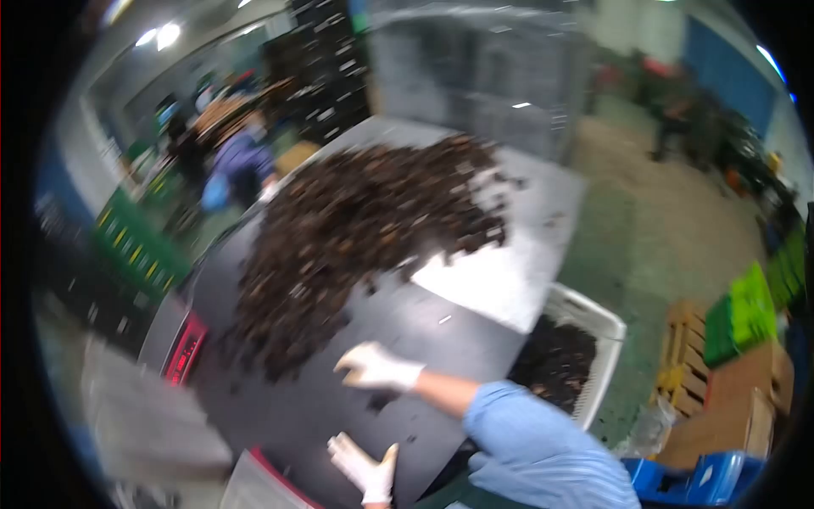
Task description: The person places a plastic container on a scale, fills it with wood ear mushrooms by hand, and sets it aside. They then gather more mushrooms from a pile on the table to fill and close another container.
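Observation:
A heap of small dark brown pieces [356,212], blurred, spreads over the grey metal table [475,339]. My right hand [377,366], in a white glove, reaches in from the right just below the heap; its fingers are slightly bent and apart, with nothing visible in them. A few loose dark bits [381,399] lie on the table just under it. Nearer to me, my left hand [365,467], also gloved in white, is over the table with fingers spread and thumb apart, holding nothing.
A white crate [612,339] of dark material stands beside the table's right edge. At the left is a red lit display [182,349]. Another person in purple [242,161] bends beyond the table's left side. Blue bins [721,479] and cardboard boxes [721,428] are at lower right.

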`<state>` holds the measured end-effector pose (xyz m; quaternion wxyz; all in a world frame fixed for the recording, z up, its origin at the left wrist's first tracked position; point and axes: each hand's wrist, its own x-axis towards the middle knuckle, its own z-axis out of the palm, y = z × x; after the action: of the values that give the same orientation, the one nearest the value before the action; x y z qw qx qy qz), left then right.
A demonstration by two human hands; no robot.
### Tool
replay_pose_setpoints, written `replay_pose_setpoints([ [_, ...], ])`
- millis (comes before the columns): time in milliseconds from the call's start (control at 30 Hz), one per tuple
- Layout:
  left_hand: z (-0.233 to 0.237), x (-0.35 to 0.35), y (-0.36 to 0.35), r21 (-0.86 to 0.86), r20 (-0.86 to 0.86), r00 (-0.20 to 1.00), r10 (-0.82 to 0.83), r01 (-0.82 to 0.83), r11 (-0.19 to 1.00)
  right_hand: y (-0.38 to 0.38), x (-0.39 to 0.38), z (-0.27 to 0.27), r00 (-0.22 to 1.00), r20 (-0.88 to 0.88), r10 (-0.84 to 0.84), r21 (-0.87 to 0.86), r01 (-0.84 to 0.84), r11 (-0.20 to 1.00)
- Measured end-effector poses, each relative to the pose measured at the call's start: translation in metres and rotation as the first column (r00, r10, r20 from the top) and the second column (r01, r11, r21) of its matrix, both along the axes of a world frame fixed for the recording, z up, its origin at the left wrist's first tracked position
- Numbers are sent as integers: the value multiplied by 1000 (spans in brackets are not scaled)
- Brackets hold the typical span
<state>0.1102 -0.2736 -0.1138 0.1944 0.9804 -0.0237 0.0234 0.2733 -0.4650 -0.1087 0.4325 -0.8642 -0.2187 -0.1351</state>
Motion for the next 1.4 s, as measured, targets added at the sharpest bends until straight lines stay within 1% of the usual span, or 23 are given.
replay_pose_setpoints([
  [33,-6,7,-4,58,82,996,-37,32,998,10,2,-6,992,-21,125,-3,-125,992],
  [67,-15,17,-13,120,528,835,-154,106,987,20,5,-20,980,68,189,22,-191,981],
  [100,-39,27,-6,2,360,927,-104,110,994,26,3,-23,955,14,298,43,-298,954],
  [167,-49,39,-23,-124,356,931,-84,136,983,31,-8,-42,935,1,354,72,-353,933],
  [233,-49,40,-52,-202,366,924,-106,190,961,9,-27,-29,907,-262,330,-87,-363,928],
  [300,-48,29,-90,-288,377,916,-136,256,923,-24,-44,-43,949,-115,292,-71,-301,951],
  [367,-47,17,-126,-363,391,903,-178,329,872,-71,-66,-41,928,-323,187,-4,-199,980],
  [433,-66,5,-156,-399,350,857,-378,502,767,-125,-89,-45,939,-336,79,-55,-103,993],
  [467,-72,2,-170,-649,205,855,-477,484,587,-152,-105,-28,907,-421,26,-112,-81,990],
  [567,-39,1,-185,-774,263,705,-659,562,293,-219,-157,6,800,-578,-162,-93,132,987],
  [600,-41,16,-174,-730,260,698,-667,595,338,-236,-175,-2,811,-525,-257,-94,245,965],
  [633,-43,55,-151,-19,594,408,-693,869,495,-251,-193,-10,810,-474,-345,-85,348,934],
  [700,26,89,-116,-118,510,652,-561,699,705,-266,-229,-3,776,-423,-467,-60,490,870],
  [733,42,107,-91,-11,257,851,-458,476,879,-266,-244,1,731,-424,-535,-51,570,820],
  [800,-42,163,-27,289,196,980,-39,-20,957,-262,-268,3,667,-422,-613,-19,670,742],
  [833,-13,169,-15,260,100,993,-61,33,965,-257,-275,2,659,-424,-622,6,688,725],
  [867,-28,160,-26,397,286,953,-97,-25,917,-252,-280,7,658,-420,-625,23,697,717],
  [933,0,143,-66,326,133,961,-241,187,927,-240,-278,16,613,-485,-623,13,718,696],
  [1067,-28,69,-162,97,144,684,-715,710,698,-233,-257,9,688,-411,-598,46,671,740],
  [1167,-10,3,-207,-442,207,275,-939,882,161,-235,-251,23,726,-364,-583,70,646,760],
  [1233,18,-6,-194,-349,219,243,-945,924,156,-239,-258,25,713,-348,-609,44,661,749],
  [1300,30,31,-164,-146,132,469,-873,881,451,-247,-273,20,681,-359,-638,41,694,719],
  [1400,-1,107,-99,162,86,955,-285,269,949,-254,-292,8,610,-413,-676,33,752,658],
])
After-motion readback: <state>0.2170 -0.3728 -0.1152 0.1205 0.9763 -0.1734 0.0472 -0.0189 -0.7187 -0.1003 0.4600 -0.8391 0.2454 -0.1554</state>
